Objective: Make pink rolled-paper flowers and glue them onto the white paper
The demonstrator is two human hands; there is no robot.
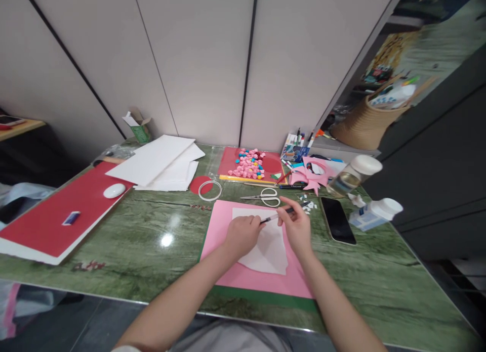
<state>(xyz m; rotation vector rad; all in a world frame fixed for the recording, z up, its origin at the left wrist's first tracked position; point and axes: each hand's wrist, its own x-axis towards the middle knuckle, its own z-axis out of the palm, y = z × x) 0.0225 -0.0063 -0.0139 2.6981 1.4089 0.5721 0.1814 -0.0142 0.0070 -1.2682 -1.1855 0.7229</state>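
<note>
Nearest us, a strip of green sheet (266, 297) showed under the pink sheet (217, 228) on the counter (152, 251). A white paper (268, 253) with an uneven near edge lay on the pink sheet. Above it we had both hands on one pen (270, 218): the left hand (243, 235) was curled round its left end, and the right hand (298, 230) pinched it farther along, with a short stretch bare between them. We could not tell where its tip was. As we judged it, the pen was best worked straight along its length, gripped firmly on both sides and clear of the white paper, lest it leave a stray mark. Right of the pink sheet were a phone (337, 220) and white scraps (309, 208); just beyond it, scissors (261, 196) and a white ring (210, 200); farther beyond, small pink pieces (249, 169).
</note>
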